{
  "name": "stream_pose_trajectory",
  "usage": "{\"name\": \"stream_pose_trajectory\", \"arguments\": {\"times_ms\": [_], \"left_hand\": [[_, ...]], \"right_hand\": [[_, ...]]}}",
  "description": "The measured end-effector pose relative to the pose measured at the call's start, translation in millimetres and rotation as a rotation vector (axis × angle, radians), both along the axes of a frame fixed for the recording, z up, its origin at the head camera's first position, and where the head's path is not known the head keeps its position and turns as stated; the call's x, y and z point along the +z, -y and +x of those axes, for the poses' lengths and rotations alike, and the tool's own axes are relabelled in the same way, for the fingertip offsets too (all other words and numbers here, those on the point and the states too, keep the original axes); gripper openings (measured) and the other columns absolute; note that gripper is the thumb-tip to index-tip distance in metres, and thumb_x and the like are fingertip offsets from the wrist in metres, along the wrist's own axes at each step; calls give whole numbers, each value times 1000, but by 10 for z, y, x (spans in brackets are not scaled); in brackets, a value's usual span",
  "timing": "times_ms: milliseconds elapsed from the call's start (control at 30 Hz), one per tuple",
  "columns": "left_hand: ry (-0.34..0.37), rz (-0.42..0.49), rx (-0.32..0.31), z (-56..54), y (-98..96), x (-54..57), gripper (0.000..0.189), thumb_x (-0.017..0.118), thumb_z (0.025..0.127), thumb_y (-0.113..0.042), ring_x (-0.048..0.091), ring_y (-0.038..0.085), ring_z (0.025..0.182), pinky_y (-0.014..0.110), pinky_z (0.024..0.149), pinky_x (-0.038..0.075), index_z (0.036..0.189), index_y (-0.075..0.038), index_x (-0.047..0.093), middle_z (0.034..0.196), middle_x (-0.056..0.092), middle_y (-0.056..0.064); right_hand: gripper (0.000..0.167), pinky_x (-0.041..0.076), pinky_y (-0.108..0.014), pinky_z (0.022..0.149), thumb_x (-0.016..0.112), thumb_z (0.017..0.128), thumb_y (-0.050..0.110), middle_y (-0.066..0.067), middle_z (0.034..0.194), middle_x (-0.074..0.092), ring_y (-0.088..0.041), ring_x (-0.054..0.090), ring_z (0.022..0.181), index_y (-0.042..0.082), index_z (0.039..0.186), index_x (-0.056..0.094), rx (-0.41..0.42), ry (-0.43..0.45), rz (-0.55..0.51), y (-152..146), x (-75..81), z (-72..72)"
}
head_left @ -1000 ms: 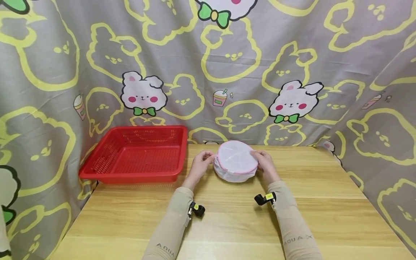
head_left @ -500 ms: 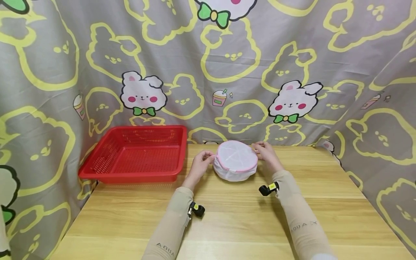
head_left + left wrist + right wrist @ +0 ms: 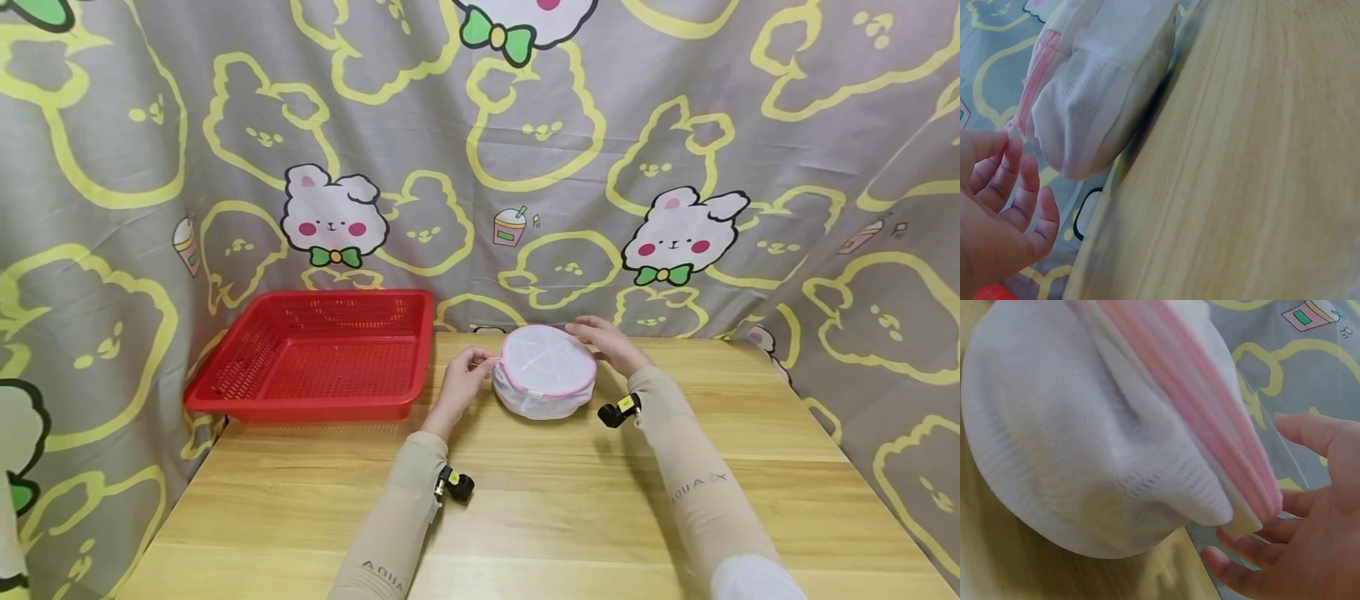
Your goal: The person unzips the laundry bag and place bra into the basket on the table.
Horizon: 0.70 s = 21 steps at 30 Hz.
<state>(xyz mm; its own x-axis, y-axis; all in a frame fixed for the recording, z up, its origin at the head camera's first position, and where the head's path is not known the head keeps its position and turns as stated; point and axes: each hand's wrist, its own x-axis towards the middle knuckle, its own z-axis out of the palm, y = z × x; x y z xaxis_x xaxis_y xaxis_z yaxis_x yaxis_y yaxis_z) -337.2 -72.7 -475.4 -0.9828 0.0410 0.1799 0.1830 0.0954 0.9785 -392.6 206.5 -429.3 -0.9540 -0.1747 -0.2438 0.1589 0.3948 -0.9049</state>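
Note:
A round white mesh laundry bag [image 3: 546, 363] with pink zipper trim stands on the wooden table, its flat lid facing up. At the bag's left side, my left hand [image 3: 459, 387] pinches a small pink zipper pull [image 3: 1011, 127] between thumb and index finger; the other fingers curl loosely in the left wrist view. On the far right of the bag is my right hand [image 3: 611, 344], fingers extended and thumb apart. In the right wrist view its fingertips [image 3: 1215, 556] lie beside and partly behind the pink zipper band [image 3: 1210, 425]; whether they touch it I cannot tell.
To the left stands a red plastic basket [image 3: 330, 408] with slotted walls, its inside bare. A grey curtain [image 3: 555, 283] with cartoon bunnies hangs along the table's back edge and both sides. The wooden table [image 3: 525, 517] extends in front of the bag.
My right hand has let go of the bag's right rim and shifted away around to its far right side. My left hand and the bag stay in place.

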Motion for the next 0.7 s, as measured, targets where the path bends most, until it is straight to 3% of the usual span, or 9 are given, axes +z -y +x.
{"name": "stream_pose_trajectory", "arguments": {"times_ms": [200,333,533,700], "left_hand": [[9,7,19,-10,-2,-17,22,67,91,-14,62,39,92,44,82,54,104,5,65,96,64,22],[11,8,27,-12,-4,-2,22,66,92,-10,61,34,91,52,86,53,105,8,64,97,63,25],[11,13,38,151,-8,216,21,63,92,-2,59,35,90,59,91,49,104,14,61,98,60,31],[1,9,37,255,1,329,20,63,92,-2,58,48,97,57,90,50,103,15,61,97,60,32]], "right_hand": [[64,31,-49,115,54,98,37,-16,158,29,-32,27,144,4,149,33,56,43,-35,22,-75,-55],[61,35,-43,111,55,98,35,-15,156,32,-31,30,141,5,148,37,69,42,-49,45,-98,-62],[62,47,-23,85,56,98,30,-22,150,38,-21,51,114,2,148,34,110,37,-58,123,-8,4],[62,50,-20,77,56,98,25,-26,144,43,-9,57,92,-4,147,33,153,25,-61,184,59,80]]}}
